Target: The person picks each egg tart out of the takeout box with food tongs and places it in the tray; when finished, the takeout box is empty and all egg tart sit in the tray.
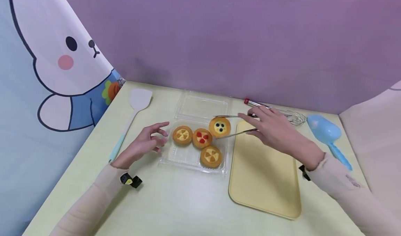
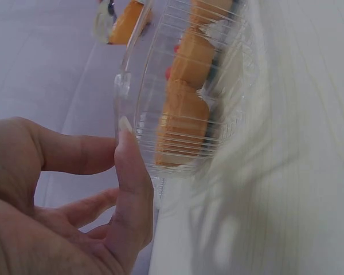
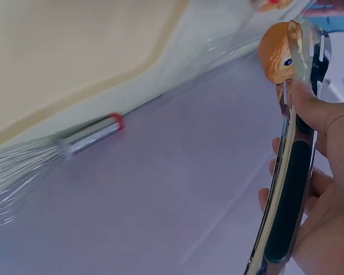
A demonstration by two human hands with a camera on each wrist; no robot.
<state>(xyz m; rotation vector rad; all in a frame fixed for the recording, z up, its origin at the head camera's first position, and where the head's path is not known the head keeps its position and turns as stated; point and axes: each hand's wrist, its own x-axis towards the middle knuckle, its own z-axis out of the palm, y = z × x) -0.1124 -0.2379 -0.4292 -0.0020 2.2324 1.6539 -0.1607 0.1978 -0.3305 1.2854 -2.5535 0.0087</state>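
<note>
My right hand (image 1: pixel 272 128) grips metal tongs (image 3: pixel 289 189) with dark handle inlays. Between their tips is a tart with dark blue berries (image 1: pixel 220 127), at the right of a clear plastic container (image 1: pixel 185 157). In the left wrist view this tart (image 2: pixel 126 24) appears raised above the container's rim. Inside lie a tart with red fruit (image 1: pixel 202 138), a wedge-topped tart (image 1: pixel 182 135) at left and another wedge-topped tart (image 1: pixel 211 156) at front. My left hand (image 1: pixel 145 142) is at the container's left side, fingers relaxed and fingertips at the rim; firm contact is unclear.
The container's clear lid (image 1: pixel 203 103) lies open behind it. A yellow tray (image 1: pixel 263 183) sits to the right. Beyond are a whisk (image 1: pixel 292 117) and a blue scoop (image 1: pixel 324 128); a white spatula (image 1: pixel 140 98) lies at left. A purple backdrop (image 1: pixel 219 48) borders the table.
</note>
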